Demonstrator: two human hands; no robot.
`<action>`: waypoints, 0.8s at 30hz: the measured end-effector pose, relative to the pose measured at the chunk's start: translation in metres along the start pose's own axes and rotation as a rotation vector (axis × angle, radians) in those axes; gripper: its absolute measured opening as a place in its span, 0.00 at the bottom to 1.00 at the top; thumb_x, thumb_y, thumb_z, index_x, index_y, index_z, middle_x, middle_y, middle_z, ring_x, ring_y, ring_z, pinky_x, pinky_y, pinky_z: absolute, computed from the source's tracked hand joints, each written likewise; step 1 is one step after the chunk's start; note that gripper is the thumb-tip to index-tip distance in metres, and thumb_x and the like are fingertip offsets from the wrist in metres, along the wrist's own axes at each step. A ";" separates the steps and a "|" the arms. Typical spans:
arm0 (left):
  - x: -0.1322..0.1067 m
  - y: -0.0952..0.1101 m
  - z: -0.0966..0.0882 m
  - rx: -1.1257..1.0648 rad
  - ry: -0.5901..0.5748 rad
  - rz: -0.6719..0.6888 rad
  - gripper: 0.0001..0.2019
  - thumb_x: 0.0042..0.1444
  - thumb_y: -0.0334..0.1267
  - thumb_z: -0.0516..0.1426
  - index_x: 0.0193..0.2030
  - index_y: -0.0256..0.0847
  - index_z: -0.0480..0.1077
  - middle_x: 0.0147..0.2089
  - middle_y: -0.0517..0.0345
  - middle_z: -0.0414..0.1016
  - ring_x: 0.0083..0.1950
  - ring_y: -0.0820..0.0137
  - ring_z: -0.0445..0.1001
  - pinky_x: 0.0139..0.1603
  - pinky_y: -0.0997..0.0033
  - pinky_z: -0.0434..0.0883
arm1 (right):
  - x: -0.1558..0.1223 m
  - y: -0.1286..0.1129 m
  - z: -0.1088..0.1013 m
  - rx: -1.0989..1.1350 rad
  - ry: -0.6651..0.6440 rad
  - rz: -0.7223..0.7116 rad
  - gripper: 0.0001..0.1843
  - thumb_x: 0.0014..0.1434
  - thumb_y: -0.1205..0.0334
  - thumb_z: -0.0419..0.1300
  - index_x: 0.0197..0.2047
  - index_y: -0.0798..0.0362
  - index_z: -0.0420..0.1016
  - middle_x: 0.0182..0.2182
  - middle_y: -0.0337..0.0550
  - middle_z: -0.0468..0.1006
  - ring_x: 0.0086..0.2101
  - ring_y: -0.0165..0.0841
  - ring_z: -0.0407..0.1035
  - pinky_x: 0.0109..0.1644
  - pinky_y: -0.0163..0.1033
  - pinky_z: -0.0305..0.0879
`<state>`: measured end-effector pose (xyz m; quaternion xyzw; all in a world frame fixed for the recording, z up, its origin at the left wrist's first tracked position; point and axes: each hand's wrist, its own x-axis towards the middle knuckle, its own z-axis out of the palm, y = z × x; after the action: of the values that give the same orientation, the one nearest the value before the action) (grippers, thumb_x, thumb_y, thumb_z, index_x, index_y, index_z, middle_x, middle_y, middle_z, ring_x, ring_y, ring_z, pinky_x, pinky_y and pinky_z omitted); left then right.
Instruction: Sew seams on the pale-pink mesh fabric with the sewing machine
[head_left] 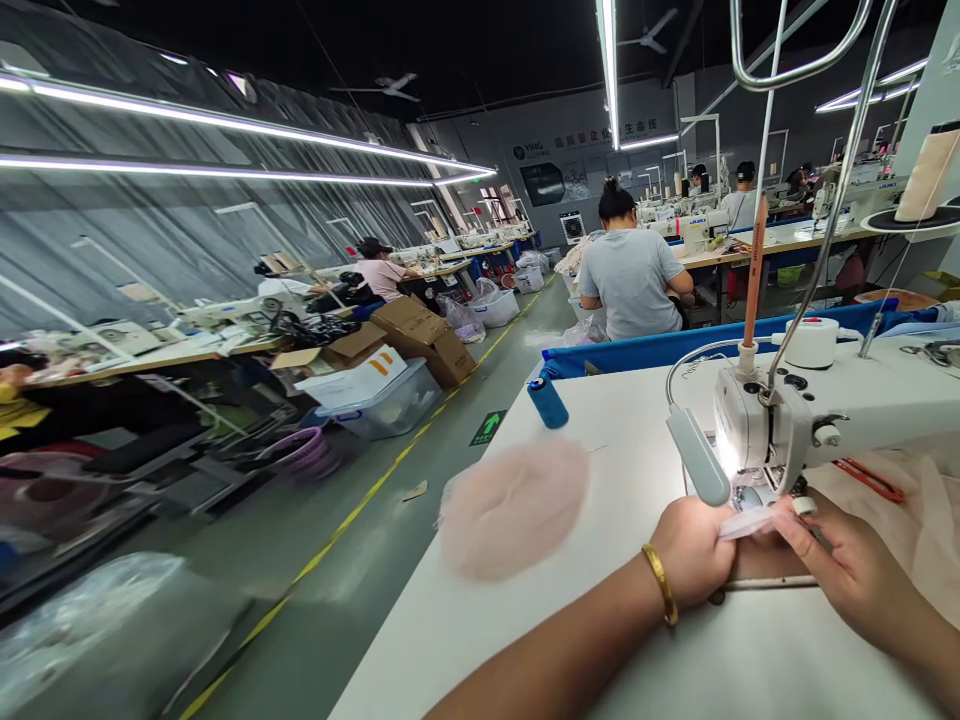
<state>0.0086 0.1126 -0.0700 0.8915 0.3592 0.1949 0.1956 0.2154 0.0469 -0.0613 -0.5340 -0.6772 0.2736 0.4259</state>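
Observation:
A strip of thin, pale fabric (pixel 750 522) is stretched between my two hands, just in front of the needle area of a white sewing machine (pixel 739 415). My left hand (pixel 691 550), with a gold bangle at its wrist, is closed on the strip's left end. On the other end, my right hand (pixel 847 560) pinches it between thumb and fingers. The machine's lamp lights the cloth and knuckles. To the left, a round piece of sheer pink fabric (pixel 517 510) lies flat on the white table (pixel 450 650).
A blue thread spool (pixel 548 403) stands at the table's far edge. Orange-handled snips (pixel 870 480) lie on beige cloth (pixel 934 510) right of the machine. A thread cone (pixel 930 175) is at the right. Beyond the aisle are cardboard boxes (pixel 424 335); a co-worker (pixel 628 275) sits ahead.

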 end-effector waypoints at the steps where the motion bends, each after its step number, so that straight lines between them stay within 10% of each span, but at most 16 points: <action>1: 0.000 0.000 -0.002 0.001 0.002 0.007 0.11 0.57 0.27 0.54 0.36 0.43 0.78 0.34 0.59 0.79 0.36 0.67 0.77 0.40 0.71 0.73 | 0.000 0.000 0.000 0.009 0.002 0.002 0.22 0.75 0.43 0.52 0.41 0.47 0.78 0.36 0.43 0.86 0.39 0.42 0.82 0.41 0.41 0.78; 13: -0.034 0.014 0.007 0.224 0.119 0.197 0.05 0.63 0.35 0.63 0.35 0.45 0.80 0.32 0.57 0.68 0.34 0.67 0.64 0.34 0.66 0.61 | -0.012 0.014 -0.017 -0.410 -0.416 -0.412 0.14 0.78 0.60 0.51 0.38 0.47 0.71 0.33 0.39 0.77 0.35 0.38 0.72 0.44 0.44 0.70; 24: -0.034 0.011 0.005 0.217 0.171 0.233 0.06 0.64 0.35 0.65 0.34 0.44 0.79 0.32 0.58 0.69 0.34 0.68 0.64 0.33 0.65 0.57 | -0.008 0.014 -0.016 -0.485 -0.255 -0.539 0.11 0.75 0.61 0.54 0.42 0.45 0.76 0.33 0.40 0.82 0.33 0.38 0.76 0.41 0.42 0.72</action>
<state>-0.0053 0.0802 -0.0759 0.9231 0.2876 0.2516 0.0432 0.2365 0.0422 -0.0676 -0.3839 -0.8858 0.0480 0.2563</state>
